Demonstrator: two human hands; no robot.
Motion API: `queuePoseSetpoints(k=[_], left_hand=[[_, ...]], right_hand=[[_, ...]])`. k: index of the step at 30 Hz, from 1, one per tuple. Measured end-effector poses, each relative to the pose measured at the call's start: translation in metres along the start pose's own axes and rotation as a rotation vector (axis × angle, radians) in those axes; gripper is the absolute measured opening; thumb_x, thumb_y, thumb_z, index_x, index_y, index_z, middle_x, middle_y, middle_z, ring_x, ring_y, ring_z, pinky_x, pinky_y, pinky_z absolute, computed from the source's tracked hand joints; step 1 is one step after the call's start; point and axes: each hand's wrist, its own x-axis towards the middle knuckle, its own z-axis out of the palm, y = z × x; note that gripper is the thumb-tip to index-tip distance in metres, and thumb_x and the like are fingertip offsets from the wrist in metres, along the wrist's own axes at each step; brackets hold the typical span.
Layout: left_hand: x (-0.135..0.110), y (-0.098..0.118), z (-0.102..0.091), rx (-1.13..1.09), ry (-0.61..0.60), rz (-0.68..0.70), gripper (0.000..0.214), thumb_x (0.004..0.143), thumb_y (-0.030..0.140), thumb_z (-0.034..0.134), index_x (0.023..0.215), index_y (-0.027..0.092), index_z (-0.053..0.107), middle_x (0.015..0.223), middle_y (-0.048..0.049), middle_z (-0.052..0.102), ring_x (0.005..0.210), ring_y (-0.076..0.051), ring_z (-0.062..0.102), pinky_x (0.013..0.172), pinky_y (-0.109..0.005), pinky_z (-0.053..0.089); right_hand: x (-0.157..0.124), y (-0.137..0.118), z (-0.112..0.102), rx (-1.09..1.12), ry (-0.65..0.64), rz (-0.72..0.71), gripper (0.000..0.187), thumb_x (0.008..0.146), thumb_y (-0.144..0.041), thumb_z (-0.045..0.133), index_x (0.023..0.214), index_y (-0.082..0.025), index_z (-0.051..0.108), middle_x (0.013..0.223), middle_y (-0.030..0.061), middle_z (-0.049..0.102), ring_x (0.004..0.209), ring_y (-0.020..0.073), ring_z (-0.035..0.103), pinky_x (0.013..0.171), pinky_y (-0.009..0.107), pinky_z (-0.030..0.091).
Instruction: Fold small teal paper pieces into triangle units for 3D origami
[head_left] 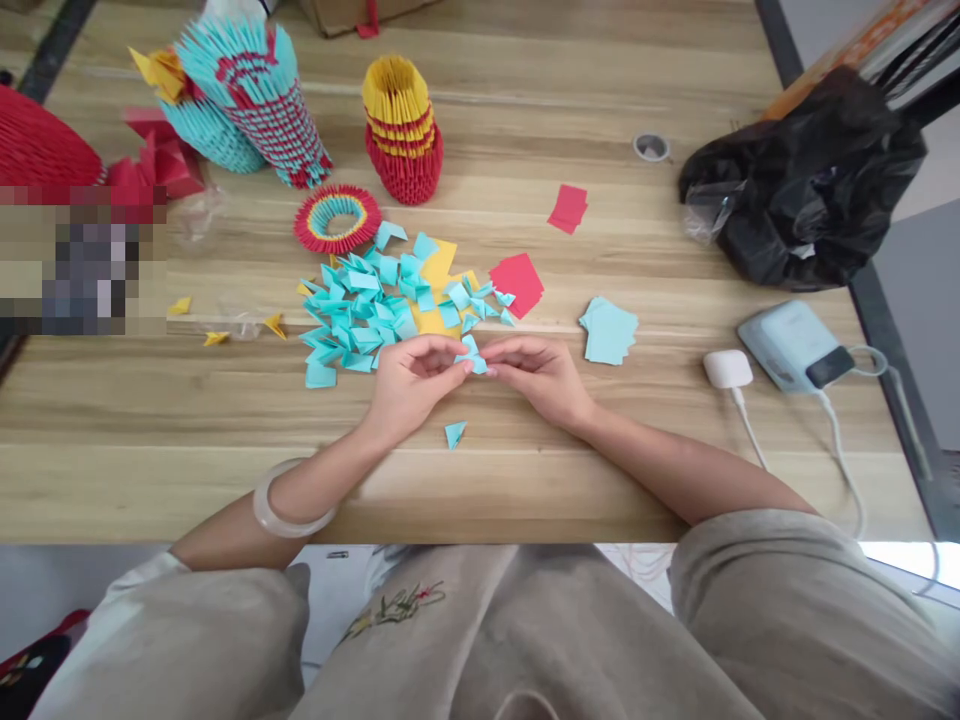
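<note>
Between my two hands is a small light-blue piece of folded paper [471, 356], pinched at both sides. My left hand [415, 385] grips its left side with thumb and fingertips. On its right side, my right hand [541, 375] closes thumb and fingers. A folded blue paper triangle [454, 434] lies on the table just below the hands. Beyond my left hand spreads a heap of folded blue paper pieces [360, 310], with yellow paper sheets [433, 318] partly under it. A stack of blue paper slips [609, 331] lies right of my right hand.
Red paper slips [517, 284] lie behind the hands. Farther back stand a red-and-yellow paper vase [404, 135], a paper ring [337, 246] and a blue-and-red paper model [259, 100]. At right are a black plastic bag [810, 180], a power bank [791, 343] and a white charger [727, 369].
</note>
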Motion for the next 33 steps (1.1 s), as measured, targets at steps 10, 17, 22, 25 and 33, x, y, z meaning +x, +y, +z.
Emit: queuePoseSetpoints(k=[10,17,22,25,33], left_hand=[[-0.001,0.000,0.000,0.078,-0.068,0.011,0.022,0.065,0.033,0.081,0.075,0.017,0.070,0.074,-0.0028,0.071,0.065,-0.013,0.064,0.059,-0.023,0.053],[-0.003,0.003,0.002,0.106,-0.072,-0.017,0.019,0.065,0.032,0.080,0.073,0.017,0.070,0.076,-0.0034,0.072,0.066,-0.014,0.064,0.061,-0.024,0.053],[-0.005,0.004,0.003,0.097,-0.075,-0.018,0.018,0.064,0.029,0.080,0.071,0.017,0.069,0.073,-0.0026,0.071,0.064,-0.013,0.063,0.062,-0.024,0.053],[-0.007,0.004,0.003,0.114,-0.061,0.007,0.016,0.065,0.028,0.079,0.069,0.017,0.068,0.072,-0.0020,0.070,0.064,-0.012,0.062,0.063,-0.023,0.053],[-0.011,0.002,0.005,0.204,-0.084,-0.019,0.020,0.066,0.028,0.075,0.061,0.017,0.059,0.060,0.0009,0.062,0.054,-0.010,0.055,0.050,-0.019,0.045]], right_hand=[[-0.002,-0.004,0.001,-0.012,-0.002,0.072,0.030,0.067,-0.031,0.083,0.082,-0.015,0.061,0.079,-0.0013,0.068,0.075,0.0056,0.066,0.074,0.018,0.057],[-0.001,-0.005,0.002,-0.045,0.030,0.103,0.040,0.062,-0.035,0.085,0.076,-0.015,0.054,0.071,-0.0030,0.061,0.067,0.0041,0.059,0.066,0.018,0.051],[-0.004,-0.004,0.003,-0.103,0.033,0.085,0.040,0.067,-0.041,0.082,0.075,-0.016,0.051,0.070,-0.0030,0.058,0.064,0.0047,0.055,0.062,0.019,0.048],[-0.006,-0.002,0.004,-0.136,0.023,0.048,0.036,0.072,-0.040,0.077,0.077,-0.016,0.051,0.072,-0.0023,0.058,0.066,0.0054,0.056,0.064,0.020,0.049],[-0.013,0.002,0.005,-0.383,0.042,-0.106,0.024,0.078,-0.032,0.066,0.074,-0.017,0.048,0.071,-0.0003,0.057,0.064,0.0071,0.056,0.060,0.022,0.050]])
